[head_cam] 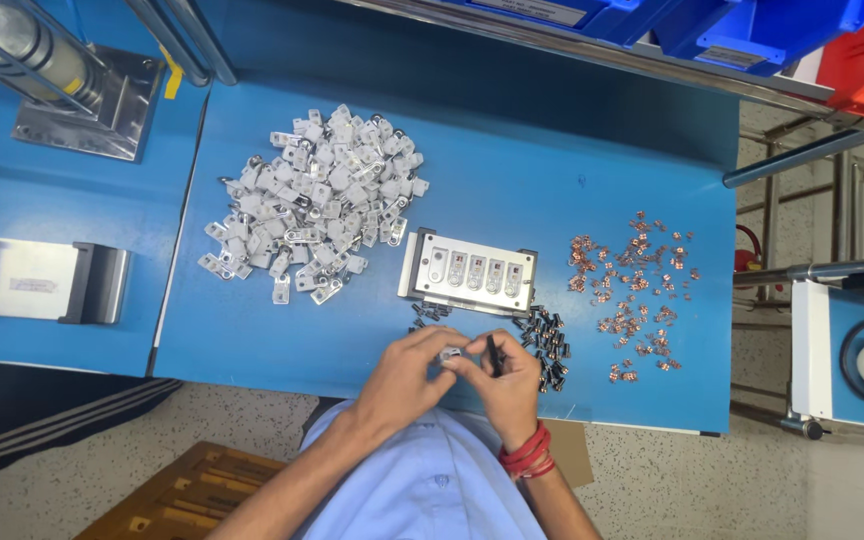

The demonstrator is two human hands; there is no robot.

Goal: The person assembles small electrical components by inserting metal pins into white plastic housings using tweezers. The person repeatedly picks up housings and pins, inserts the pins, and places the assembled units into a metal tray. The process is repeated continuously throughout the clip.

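Both hands meet at the near edge of the blue counter [512, 170]. The left hand [407, 375] has its fingers closed on a small grey metal part [450, 354], pinched between thumb and fingertips. The right hand [508, 385] is closed round a thin dark tool [493, 354], with its fingertips touching the same part, so the part sits between the 2 grips.

Just beyond the grips lies a grey metal fixture plate [470, 272] with a row of 5 pockets, each seeming to hold a piece, though the view is too small to be sure. Just right of the right hand is a scatter of small black screws [549, 345], with a few more just beyond the left hand. Further right lies a spread of copper-coloured pieces [637, 295]; well beyond and left of the left hand is a large heap of grey metal clips [317, 200].

To do this well, I judge the left grip should hold the part steady and square while the tool tip meets it straight on, with both hands braced low over the counter so that nothing small slips away.
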